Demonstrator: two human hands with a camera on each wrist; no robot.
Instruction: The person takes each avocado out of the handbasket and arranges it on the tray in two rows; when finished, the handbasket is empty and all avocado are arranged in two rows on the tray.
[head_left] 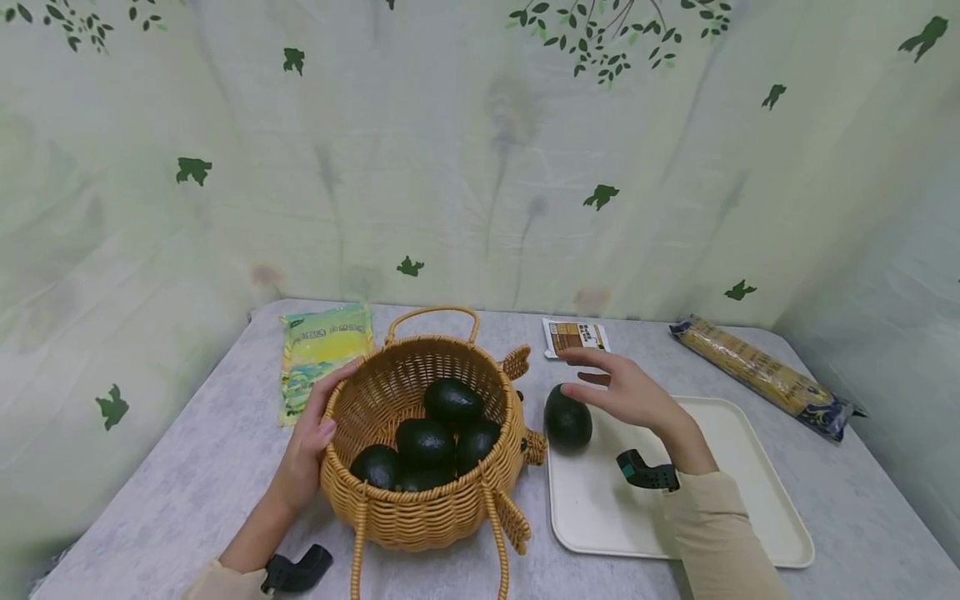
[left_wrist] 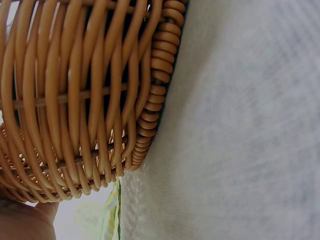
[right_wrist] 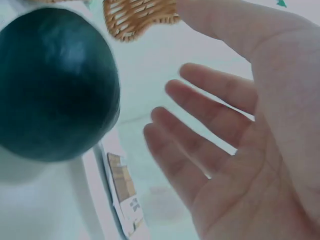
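Observation:
A wicker basket, shaped like an animal with a snout and ears on its right side, stands in the middle of the table. Several dark green avocados lie inside it. My left hand holds the basket's left side at the rim, and in the left wrist view only part of it shows below the woven wall. One more avocado sits at the tray's far left corner. Over it is my right hand, fingers spread; the right wrist view shows them apart from the avocado.
A cream tray lies right of the basket. Behind it are a small white-and-brown packet and a long pack of noodles. A yellow-green packet lies behind the left hand. The basket's handles stick out front and back.

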